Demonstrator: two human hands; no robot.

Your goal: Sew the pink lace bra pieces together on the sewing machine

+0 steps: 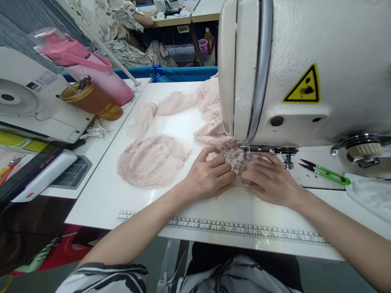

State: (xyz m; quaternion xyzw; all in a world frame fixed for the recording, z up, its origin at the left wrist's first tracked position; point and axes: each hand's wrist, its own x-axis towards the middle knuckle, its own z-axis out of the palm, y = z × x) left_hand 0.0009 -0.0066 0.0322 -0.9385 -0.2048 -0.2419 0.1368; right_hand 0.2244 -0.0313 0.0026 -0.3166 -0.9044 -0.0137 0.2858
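Faces a white sewing machine [336,44] with a yellow warning triangle [304,86], blocking much of the view on the right and hiding part of the white table [100,203]. Has green-handled snips [322,168] near the right hand [270,179], with black blades pointing left, and a white cloth [368,193] beside the handle. Shows on the left a pink bottle [97,75] beside an amber container [91,99], next to another white machine [36,97], with thread scraps [97,131] just below. Bears printed ruler marks [222,228] along the table's near edge. Opens, past the far edge, onto blue fabric [189,74], a purple basket [203,47] and a co-worker in a leaf-patterned garment [111,20].

Pinches the pink lace [214,110] in the bent fingers of the left hand [212,173], and in the bunched fingertips of the right, close below the presser mechanism [259,149]. Lies between both hands, touching both; runs up beside the machine's head, then bends left across the table towards a rounded heap just beside the left forearm.

Looks pale and sheer, crumpled along its length, with flowered openwork near the fingers and thin dark lines along some edges.
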